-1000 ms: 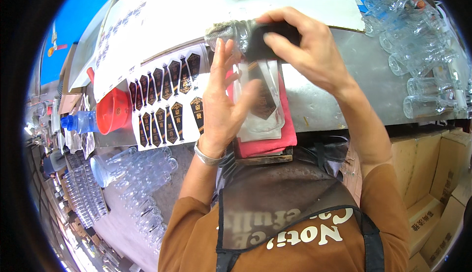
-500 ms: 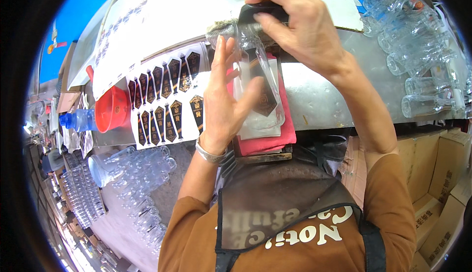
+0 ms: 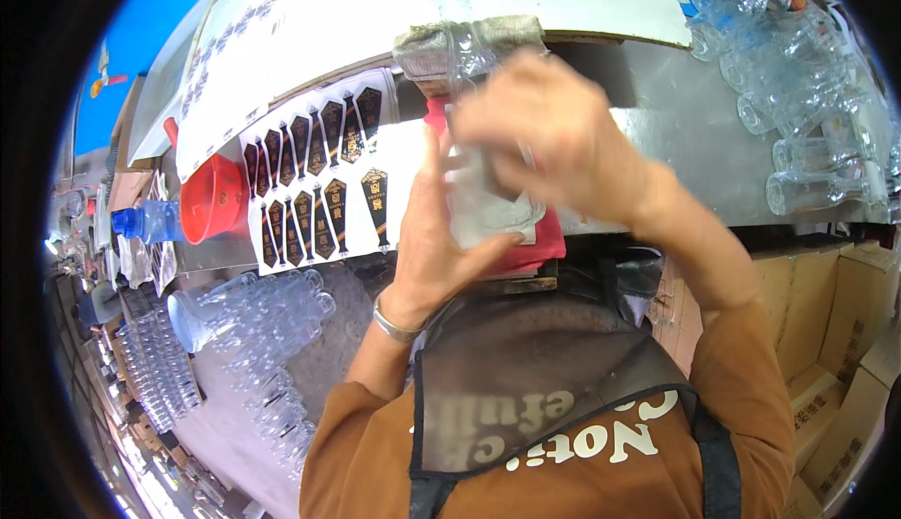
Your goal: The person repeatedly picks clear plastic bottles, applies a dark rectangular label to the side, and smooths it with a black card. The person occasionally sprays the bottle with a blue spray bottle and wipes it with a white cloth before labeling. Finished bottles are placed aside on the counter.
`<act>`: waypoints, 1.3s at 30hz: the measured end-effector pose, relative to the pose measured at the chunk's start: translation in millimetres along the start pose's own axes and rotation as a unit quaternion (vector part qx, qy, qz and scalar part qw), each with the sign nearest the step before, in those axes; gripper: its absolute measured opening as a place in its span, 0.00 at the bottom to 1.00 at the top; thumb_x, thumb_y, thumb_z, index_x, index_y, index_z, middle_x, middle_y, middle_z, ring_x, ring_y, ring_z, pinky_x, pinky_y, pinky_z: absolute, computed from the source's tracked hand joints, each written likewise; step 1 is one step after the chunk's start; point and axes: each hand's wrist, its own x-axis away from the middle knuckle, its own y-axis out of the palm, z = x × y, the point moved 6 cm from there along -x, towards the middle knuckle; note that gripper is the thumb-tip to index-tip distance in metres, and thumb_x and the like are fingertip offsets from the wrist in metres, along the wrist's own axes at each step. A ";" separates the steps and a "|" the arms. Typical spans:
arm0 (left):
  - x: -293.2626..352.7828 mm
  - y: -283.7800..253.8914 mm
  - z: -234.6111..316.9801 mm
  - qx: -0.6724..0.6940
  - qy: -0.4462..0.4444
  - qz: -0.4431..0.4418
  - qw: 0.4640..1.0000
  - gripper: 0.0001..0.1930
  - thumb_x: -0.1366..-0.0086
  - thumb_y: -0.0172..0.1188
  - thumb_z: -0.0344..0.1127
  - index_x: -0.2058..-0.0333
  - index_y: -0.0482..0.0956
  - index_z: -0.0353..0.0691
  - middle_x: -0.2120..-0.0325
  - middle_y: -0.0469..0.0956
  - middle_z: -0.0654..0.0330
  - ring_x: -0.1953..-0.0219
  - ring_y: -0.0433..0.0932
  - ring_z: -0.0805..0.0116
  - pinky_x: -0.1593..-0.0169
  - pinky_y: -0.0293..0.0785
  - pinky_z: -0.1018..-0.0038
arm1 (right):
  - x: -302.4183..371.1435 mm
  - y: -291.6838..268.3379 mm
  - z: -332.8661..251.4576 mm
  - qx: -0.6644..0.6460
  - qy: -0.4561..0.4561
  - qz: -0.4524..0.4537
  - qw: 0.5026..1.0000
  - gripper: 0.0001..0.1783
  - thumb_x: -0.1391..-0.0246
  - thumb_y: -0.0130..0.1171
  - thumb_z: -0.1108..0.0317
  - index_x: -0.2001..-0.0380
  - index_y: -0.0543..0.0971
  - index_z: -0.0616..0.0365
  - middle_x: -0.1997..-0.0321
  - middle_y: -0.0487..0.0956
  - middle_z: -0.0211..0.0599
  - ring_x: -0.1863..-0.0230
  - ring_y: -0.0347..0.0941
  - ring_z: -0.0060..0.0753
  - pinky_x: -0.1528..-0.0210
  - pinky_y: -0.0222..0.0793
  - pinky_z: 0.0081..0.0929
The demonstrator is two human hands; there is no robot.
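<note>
A clear glass bottle (image 3: 463, 57) lies with its neck across a grey folded cloth (image 3: 422, 53) and its body over a red cloth pad (image 3: 549, 237). My left hand (image 3: 427, 237) grips the body, fingers along its left side and thumb at the near end. Over the bottle, my right hand (image 3: 554, 134) is curled and smeared by motion. The black flat piece it held earlier is mostly hidden, with only a dark patch under the fingers. To the left lies a white sheet of black tie-shaped labels (image 3: 302, 134).
A red plastic tub (image 3: 211, 202) and a blue-capped bottle (image 3: 155, 225) stand left of the label sheet. Clear glass bottles (image 3: 798, 115) crowd the right end of the metal bench, and more (image 3: 258, 331) stand at lower left. Cardboard boxes (image 3: 817, 331) sit at lower right.
My right hand has come down and nearer, from above the bottle's neck onto its body. My left hand has shifted nearer, its thumb now at the bottle's near end.
</note>
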 end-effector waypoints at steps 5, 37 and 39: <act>10.9 0.6 -11.4 0.069 -0.024 -0.007 0.997 0.62 0.53 0.79 0.30 0.28 0.41 0.30 0.35 0.64 0.45 0.42 0.74 0.56 0.44 0.75 0.64 | 22.5 8.4 -20.6 -0.151 0.089 -0.070 0.982 0.16 0.56 0.63 0.77 0.60 0.83 0.58 0.64 0.83 0.40 0.63 0.79 0.42 0.56 0.76 0.35; 15.2 6.6 -19.9 0.099 -0.015 0.031 0.994 0.62 0.52 0.79 0.35 0.28 0.41 0.32 0.32 0.60 0.42 0.37 0.70 0.52 0.38 0.70 0.59 | 21.7 13.9 -41.8 0.057 -0.029 0.113 0.992 0.09 0.60 0.62 0.68 0.71 0.78 0.57 0.71 0.75 0.32 0.67 0.73 0.34 0.67 0.70 0.31; 15.6 6.5 -26.7 0.115 -0.020 0.020 0.993 0.61 0.54 0.80 0.35 0.28 0.45 0.31 0.33 0.61 0.43 0.35 0.68 0.50 0.37 0.69 0.59 | 31.7 32.8 -61.3 -0.021 0.024 -0.106 0.994 0.08 0.59 0.62 0.68 0.72 0.77 0.56 0.72 0.74 0.33 0.68 0.73 0.35 0.68 0.71 0.33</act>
